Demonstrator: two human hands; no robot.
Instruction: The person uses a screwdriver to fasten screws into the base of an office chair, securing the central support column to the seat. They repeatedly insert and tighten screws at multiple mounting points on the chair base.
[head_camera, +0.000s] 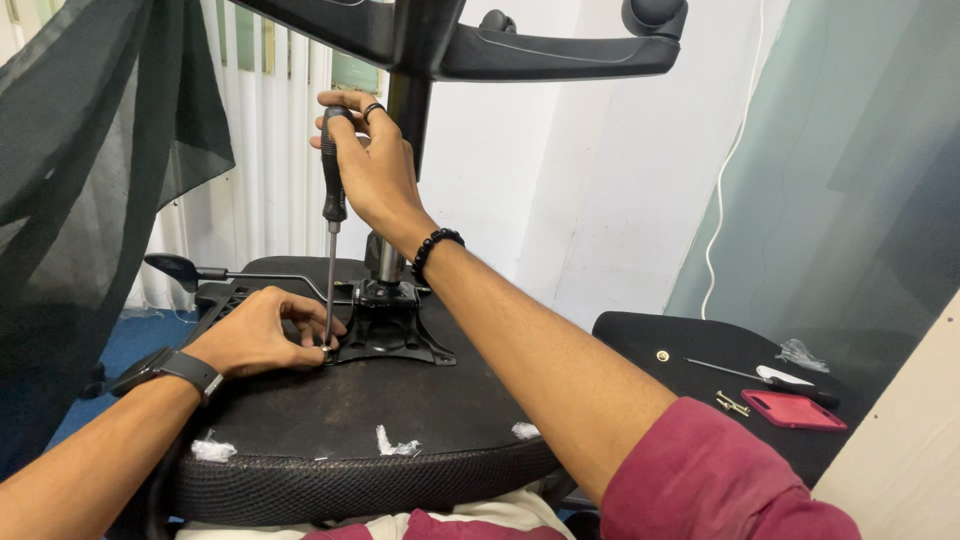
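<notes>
An office chair seat lies upside down in front of me, its black underside facing up. A black metal mechanism plate is set on it, with the gas column rising to the chair base above. My right hand grips the black handle of a screwdriver held upright. Its tip rests at the plate's left corner. My left hand pinches the tip and the screw there, resting on the seat. A watch is on that wrist.
A second black seat pad at the right carries a red flat case, another screwdriver and loose screws. A mesh chair back hangs at the left. A black lever sticks out left of the plate. Bits of white plastic lie on the seat's front edge.
</notes>
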